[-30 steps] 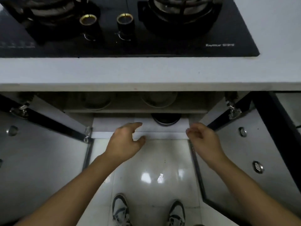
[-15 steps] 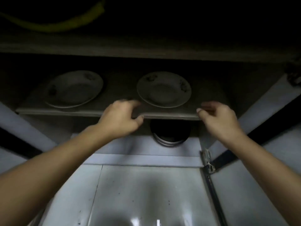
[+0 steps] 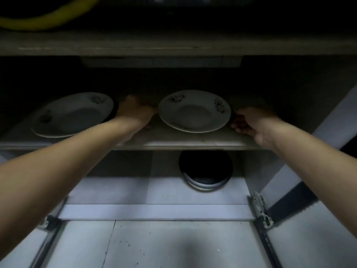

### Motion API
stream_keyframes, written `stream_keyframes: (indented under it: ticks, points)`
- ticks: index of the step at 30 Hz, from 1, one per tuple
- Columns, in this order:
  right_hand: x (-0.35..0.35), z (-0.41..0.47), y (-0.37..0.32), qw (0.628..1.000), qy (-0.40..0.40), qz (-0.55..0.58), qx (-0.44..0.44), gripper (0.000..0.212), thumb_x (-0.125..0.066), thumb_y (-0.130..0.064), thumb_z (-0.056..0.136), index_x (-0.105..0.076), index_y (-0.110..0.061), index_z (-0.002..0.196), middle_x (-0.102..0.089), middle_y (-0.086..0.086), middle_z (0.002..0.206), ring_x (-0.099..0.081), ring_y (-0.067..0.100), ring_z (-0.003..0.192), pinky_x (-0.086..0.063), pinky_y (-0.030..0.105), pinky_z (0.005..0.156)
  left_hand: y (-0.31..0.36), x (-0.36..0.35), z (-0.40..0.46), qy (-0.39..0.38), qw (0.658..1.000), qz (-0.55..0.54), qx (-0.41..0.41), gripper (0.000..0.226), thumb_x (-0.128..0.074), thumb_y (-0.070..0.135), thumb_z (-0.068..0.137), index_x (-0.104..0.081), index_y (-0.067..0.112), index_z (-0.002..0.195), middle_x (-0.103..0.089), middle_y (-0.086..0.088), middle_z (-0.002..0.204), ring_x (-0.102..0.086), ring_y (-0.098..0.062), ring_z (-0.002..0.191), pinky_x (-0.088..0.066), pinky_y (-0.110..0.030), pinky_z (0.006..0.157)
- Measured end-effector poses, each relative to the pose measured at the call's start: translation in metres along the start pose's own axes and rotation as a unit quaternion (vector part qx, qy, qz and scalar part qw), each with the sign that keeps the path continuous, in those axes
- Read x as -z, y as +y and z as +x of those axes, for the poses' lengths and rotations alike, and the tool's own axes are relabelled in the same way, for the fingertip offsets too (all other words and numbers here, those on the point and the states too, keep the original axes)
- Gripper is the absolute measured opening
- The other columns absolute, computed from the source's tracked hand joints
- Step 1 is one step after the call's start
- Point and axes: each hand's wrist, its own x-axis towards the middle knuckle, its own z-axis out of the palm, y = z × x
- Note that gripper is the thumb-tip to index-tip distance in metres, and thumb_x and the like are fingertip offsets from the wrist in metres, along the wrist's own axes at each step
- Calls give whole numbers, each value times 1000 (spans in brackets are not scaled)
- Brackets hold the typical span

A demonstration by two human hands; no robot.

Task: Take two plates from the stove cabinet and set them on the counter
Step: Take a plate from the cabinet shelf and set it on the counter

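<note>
dim cabinet shelf (image 3: 173,141), two plates (image 3: 194,111) (image 3: 72,115), two hands (image 3: 135,111) (image 3: 253,122), each grip open, empty

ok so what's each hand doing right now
left hand: open, at the right plate left rim, no grip yet
right hand: open, beside its right rim, empty
</note>
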Motion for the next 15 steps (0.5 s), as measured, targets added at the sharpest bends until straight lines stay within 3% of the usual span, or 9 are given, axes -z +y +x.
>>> stream_keyframes:
  ticks: [4, 6, 9, 15]
  points:
    - [-4, 6, 0, 999, -35, -29, -9, 22, -46, -21, 95, -57, -18, 77, -60, 1, 69, -54, 8, 49, -37, 11, 32, 0, -9, 12, -14, 974, -177, 140, 15, -62, 8, 88, -64, 15, 76, -71, -10, 81, -69, -16, 59, -54, -22, 42]
    - [-5, 8, -2, 999, -42, -34, -9, 22, -45, -20, 96, -58, -18, 78, -59, 1, 68, -53, 7, 47, -37, 12, 32, -1, -12, 14, -26, 964, -210, 161, 17, -59, 4, 90, -64, 13, 77, -70, -6, 75, -69, -14, 58, -56, -22, 42]
    - [-7, 9, -3, 998, -43, -49, -11, 20, -49, -17, 94, -58, -16, 76, -58, 0, 66, -50, 8, 50, -37, 14, 35, -1, -13, 16, -50, 952, -235, 190, 17, -54, 2, 92, -63, 12, 81, -69, -7, 79, -67, -17, 70, -59, -23, 47]
    - [-8, 13, -3, 999, -32, -36, -18, 22, -53, -13, 92, -57, -15, 71, -57, 2, 63, -49, 7, 46, -34, 11, 29, 1, -14, 21, -65, 929, -285, 226, 13, -55, -6, 88, -62, 5, 89, -68, -11, 87, -67, -19, 76, -60, -26, 49]
